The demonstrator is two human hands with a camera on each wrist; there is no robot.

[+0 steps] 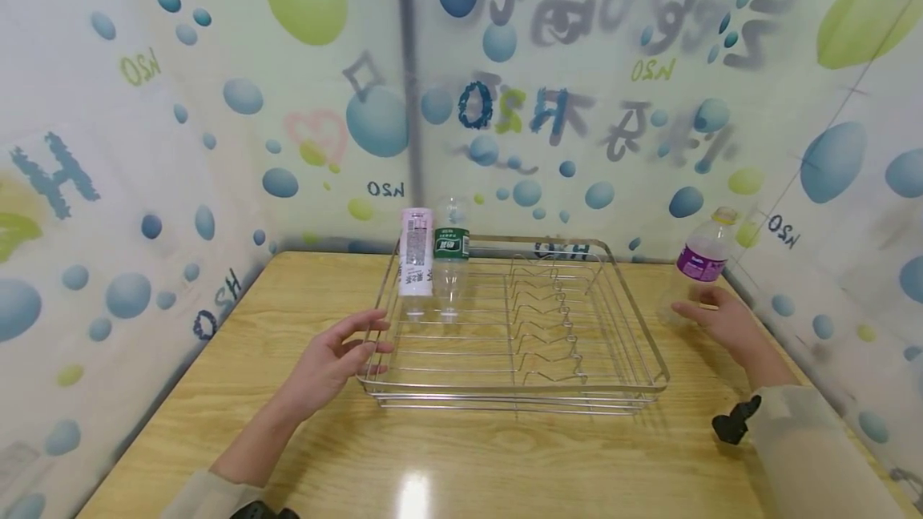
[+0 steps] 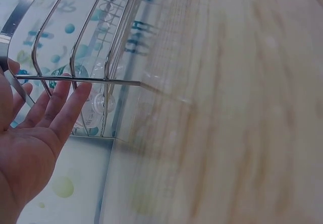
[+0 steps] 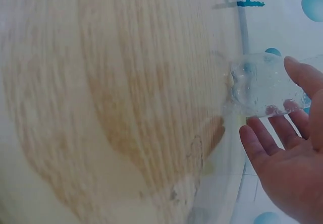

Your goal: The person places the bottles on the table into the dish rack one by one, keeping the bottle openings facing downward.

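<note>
My left hand (image 1: 328, 363) is at the near left side of a metal wire dish rack (image 1: 515, 389). In the left wrist view its fingers (image 2: 59, 100) extend loosely against the side wires, the thumb by the top rim. At the right, my right hand (image 1: 724, 327) is beside a clear plastic bottle (image 1: 701, 263) with a purple label and yellowish cap. The right wrist view shows the bottle's lower part between thumb and fairly straight fingers (image 3: 260, 143). Inside the rack's back left stand a green-labelled clear bottle (image 1: 451, 251) and a pink-and-white container (image 1: 416, 253).
The rack stands on a wood-grain table (image 1: 346, 455). Bent wire dividers (image 1: 544, 319) run down the rack's right half. Walls printed with blue and green dots (image 1: 377, 122) enclose the table at the back and both sides.
</note>
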